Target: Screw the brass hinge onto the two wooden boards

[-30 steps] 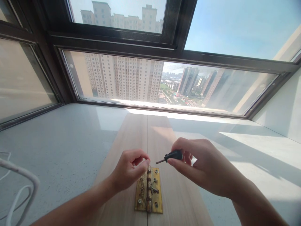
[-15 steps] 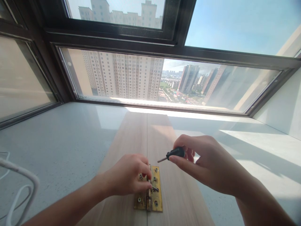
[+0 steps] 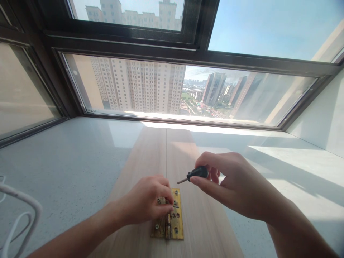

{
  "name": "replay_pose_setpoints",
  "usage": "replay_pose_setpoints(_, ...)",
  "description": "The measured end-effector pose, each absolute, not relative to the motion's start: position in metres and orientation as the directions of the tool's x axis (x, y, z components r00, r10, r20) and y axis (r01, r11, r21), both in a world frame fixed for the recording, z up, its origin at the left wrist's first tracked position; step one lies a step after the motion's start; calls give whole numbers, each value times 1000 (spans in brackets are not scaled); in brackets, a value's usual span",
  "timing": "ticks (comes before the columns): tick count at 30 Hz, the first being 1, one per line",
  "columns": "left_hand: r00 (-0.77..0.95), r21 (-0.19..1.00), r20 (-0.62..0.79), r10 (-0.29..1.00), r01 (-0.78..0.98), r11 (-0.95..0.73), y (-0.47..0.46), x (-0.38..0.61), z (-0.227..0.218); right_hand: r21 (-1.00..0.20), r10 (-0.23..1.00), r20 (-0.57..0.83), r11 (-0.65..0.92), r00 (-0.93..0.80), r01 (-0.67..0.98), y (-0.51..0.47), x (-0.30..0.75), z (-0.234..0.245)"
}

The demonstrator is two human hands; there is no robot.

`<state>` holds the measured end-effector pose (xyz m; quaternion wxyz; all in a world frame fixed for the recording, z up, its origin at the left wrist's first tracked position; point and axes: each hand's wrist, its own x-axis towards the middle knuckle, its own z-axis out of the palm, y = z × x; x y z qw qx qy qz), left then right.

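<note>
A brass hinge (image 3: 172, 224) lies flat across the seam of two wooden boards (image 3: 153, 157), with screws in its leaves. My left hand (image 3: 146, 200) rests over the hinge's upper left part, fingertips pinched together at a small screw near the hinge pin. My right hand (image 3: 228, 182) hovers just above and to the right, closed around a small screwdriver (image 3: 195, 174) with a black handle. Its metal tip points left toward the left hand's fingers and stays clear of the hinge.
The boards lie on a pale stone windowsill (image 3: 67, 157) that runs to a dark-framed window (image 3: 172, 53). A white wire frame (image 3: 18, 211) and cord stick in at the lower left. A white wall (image 3: 322, 122) closes the right side.
My left hand has come down from above the hinge onto its upper left part, fingers pinching at the pin. The right hand with the screwdriver has barely moved.
</note>
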<state>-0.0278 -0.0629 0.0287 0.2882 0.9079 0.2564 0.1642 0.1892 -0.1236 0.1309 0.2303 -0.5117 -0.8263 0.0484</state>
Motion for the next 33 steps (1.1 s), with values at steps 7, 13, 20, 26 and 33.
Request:
replay_pose_setpoints(7,845,679,71,530,349,-646,-47,-49,55,-329,886,290,447,-361,832,-122,188,132)
replay_pose_setpoints(13,876,714,-198,439,436,-548,-11,-79,43,-319,887,267,450,-377,834,-121,186,130)
replay_pose_setpoints(20,731,929,-14,683,262,-261,13,-82,19,-306,886,254,455,-388,836,-119,185,127)
replay_pose_setpoints(26,448,970,-41,893,-196,143,32,-90,-3,-335,907,218,417,-361,845,-117,186,125)
replay_pose_setpoints(33,536,992,53,842,-126,17,26,-84,-3,-606,944,295,305,-148,735,-70,198,84)
